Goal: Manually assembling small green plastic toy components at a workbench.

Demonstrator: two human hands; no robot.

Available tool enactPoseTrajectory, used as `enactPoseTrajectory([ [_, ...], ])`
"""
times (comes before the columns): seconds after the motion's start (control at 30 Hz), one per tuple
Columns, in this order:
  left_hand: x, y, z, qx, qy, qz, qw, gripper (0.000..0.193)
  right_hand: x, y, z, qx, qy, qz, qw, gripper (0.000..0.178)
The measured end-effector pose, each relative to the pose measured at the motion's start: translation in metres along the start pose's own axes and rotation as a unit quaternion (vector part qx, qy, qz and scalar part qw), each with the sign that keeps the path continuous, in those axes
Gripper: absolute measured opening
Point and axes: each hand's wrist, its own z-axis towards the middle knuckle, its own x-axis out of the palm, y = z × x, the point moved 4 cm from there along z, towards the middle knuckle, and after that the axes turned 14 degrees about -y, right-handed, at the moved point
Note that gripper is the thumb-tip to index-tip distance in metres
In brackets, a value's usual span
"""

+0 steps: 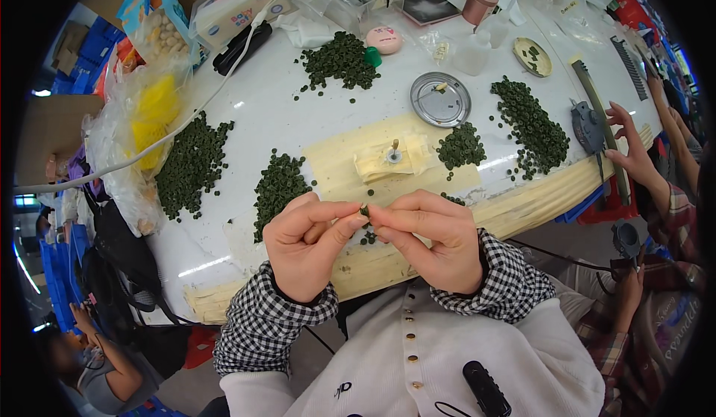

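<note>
Close in front of my chest, both hands meet at the fingertips. My left hand pinches a small dark green round piece from one side, and my right hand pinches it from the other. Fingers hide most of the piece. Just beyond them, a metal peg stands upright on a block wrapped in yellowish tape. Similar green pieces lie heaped left of the peg and in a smaller pile to its right. A few loose ones lie under my fingertips.
More green heaps lie at far left, back and right. A round metal dish sits behind the peg. A white cable crosses the left side. At right, another person's hand is near a grey tool.
</note>
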Motion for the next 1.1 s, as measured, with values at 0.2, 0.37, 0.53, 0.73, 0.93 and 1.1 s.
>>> enactPoseTrajectory([
  [0.2, 0.001, -0.003, -0.0013, 0.055, 0.002, 0.032, 0.998, 0.021, -0.0013, 0.0003, 0.0013, -0.027, -0.017, 0.0, 0.999, 0.032],
  [0.37, 0.0011, -0.002, -0.0003, 0.054, 0.004, 0.025, 0.998, 0.02, -0.0017, 0.002, 0.0013, -0.035, -0.016, -0.011, 0.999, 0.032],
  [0.53, 0.0009, -0.0014, -0.0008, 0.041, 0.007, 0.021, 0.999, 0.02, -0.0017, 0.0008, 0.0003, -0.043, -0.005, -0.017, 0.999, 0.032],
  [0.73, 0.002, -0.0005, -0.0014, 0.044, 0.012, 0.027, 0.999, 0.019, -0.0033, 0.002, 0.0036, -0.066, 0.017, -0.027, 0.997, 0.031],
  [0.93, 0.0033, -0.0022, -0.0006, 0.034, 0.016, 0.033, 0.999, 0.019, -0.0054, 0.0027, 0.0056, -0.078, 0.029, -0.045, 0.996, 0.031],
  [1.1, 0.0045, -0.0002, 0.0011, 0.013, 0.014, 0.015, 1.0, 0.019, -0.0066, 0.0055, 0.0073, -0.069, 0.021, -0.059, 0.996, 0.03],
])
